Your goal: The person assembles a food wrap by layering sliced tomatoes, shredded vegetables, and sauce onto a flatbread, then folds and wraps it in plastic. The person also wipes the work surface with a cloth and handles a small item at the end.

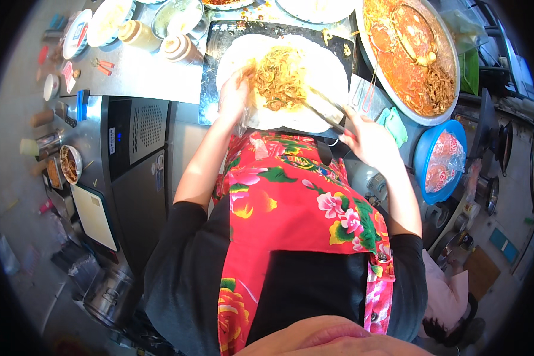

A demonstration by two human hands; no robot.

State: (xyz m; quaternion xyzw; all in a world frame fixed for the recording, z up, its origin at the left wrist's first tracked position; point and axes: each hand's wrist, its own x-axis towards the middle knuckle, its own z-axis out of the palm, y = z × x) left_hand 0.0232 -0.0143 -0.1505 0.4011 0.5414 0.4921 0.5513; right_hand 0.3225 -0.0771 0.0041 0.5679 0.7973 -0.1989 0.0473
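A heap of brown, noodle-like strips (276,80) lies on a wide, pale, rounded base (332,74). Glare leaves unclear whether that base is a plate or a sheet of dough. Beneath it is a dark rectangular board (210,89). My left hand (236,95) is curled at the heap's left side, seemingly in thin clear plastic; bright light hides what its fingers hold. From the right, my right hand (365,137) grips dark, tong-like utensil arms (325,116), whose tips reach the heap's lower right edge.
At right stands a large pan (365,44) of red sauce and brown strips. Below it are a green cloth (393,126) and a blue basin (422,169) with plastic-wrapped pink contents. Squeeze bottles (181,48) and bowls line the back left. A person in pale pink (445,288) is behind at right.
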